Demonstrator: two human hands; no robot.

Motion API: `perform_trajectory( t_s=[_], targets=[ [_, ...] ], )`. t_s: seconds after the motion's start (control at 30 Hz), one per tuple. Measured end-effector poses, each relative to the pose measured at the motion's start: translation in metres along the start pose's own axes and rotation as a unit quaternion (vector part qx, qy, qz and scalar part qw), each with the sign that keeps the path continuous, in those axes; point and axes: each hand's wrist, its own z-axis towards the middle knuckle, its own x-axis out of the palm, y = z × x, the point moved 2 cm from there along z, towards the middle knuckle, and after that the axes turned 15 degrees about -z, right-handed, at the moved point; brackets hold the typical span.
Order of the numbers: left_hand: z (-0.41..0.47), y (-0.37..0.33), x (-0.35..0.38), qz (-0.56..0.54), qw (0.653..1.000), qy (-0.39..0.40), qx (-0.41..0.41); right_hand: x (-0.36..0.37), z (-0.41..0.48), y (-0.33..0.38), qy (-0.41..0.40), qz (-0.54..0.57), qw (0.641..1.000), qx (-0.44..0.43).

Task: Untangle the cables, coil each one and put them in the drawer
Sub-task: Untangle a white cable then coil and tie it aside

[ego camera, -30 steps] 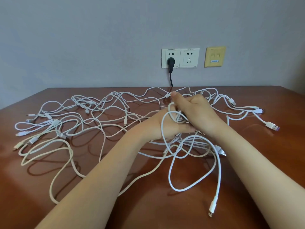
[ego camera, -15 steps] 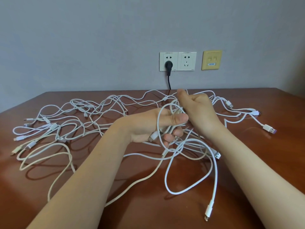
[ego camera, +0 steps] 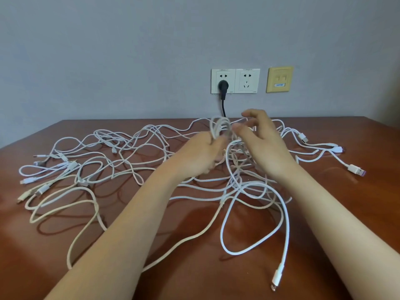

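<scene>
The place was seen to be a plain indoor room of the office or home kind; which of the two could not be told. A reddish-brown wooden bench (ego camera: 368, 187) was set against a bare grey-blue painted wall (ego camera: 129, 50). Low on that wall a white double power socket (ego camera: 246, 81) was mounted, with a black plug (ego camera: 222, 86) seated in its left half. Just to its right a yellowed data-port plate (ego camera: 279, 79) was fixed. White charging cables (ego camera: 108, 148) were strewn across the bench.

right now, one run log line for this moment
phase: coiling | left hand: grips coil | right hand: beside coil, grip unclear | tangle: on table | drawer: unseen
</scene>
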Motion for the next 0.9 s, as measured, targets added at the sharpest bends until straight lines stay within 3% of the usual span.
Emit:
perform_trajectory(
  t_s=[0.13, 0.2, 0.27, 0.33, 0.4, 0.47, 0.6, 0.7, 0.9],
  targets=[
    [0.008, 0.009, -0.017, -0.136, 0.978, -0.155, -0.016, 0.005, -0.007, -0.001, 0.082, -0.085, 0.993, -0.015],
    [0.009, 0.007, -0.020, -0.177, 0.970, -0.168, -0.004, 0.006, -0.008, -0.004, 0.084, -0.215, 0.972, -0.039],
    [0.008, 0.003, -0.020, -0.198, 0.966, -0.165, 0.006, 0.008, -0.007, -0.010, 0.063, -0.378, 0.923, -0.043],
    [0.006, 0.000, -0.018, -0.198, 0.969, -0.145, 0.015, 0.007, -0.006, -0.016, 0.052, -0.489, 0.871, 0.003],
    [0.005, -0.002, -0.015, -0.193, 0.974, -0.121, 0.017, 0.001, -0.004, -0.019, 0.037, -0.530, 0.846, 0.055],
    [0.005, -0.001, -0.011, -0.174, 0.981, -0.090, 0.010, -0.006, -0.004, -0.017, 0.009, -0.516, 0.854, 0.064],
    [0.003, 0.004, -0.005, -0.077, 0.996, -0.034, -0.015, -0.020, -0.011, 0.010, -0.126, -0.308, 0.941, -0.068],
    [0.002, 0.007, -0.001, 0.033, 0.999, -0.023, 0.005, -0.016, -0.014, 0.032, -0.186, -0.286, 0.924, -0.174],
    [-0.005, 0.002, 0.009, 0.127, 0.989, 0.023, 0.065, 0.005, -0.016, 0.030, -0.030, -0.277, 0.915, -0.293]
  ],
)
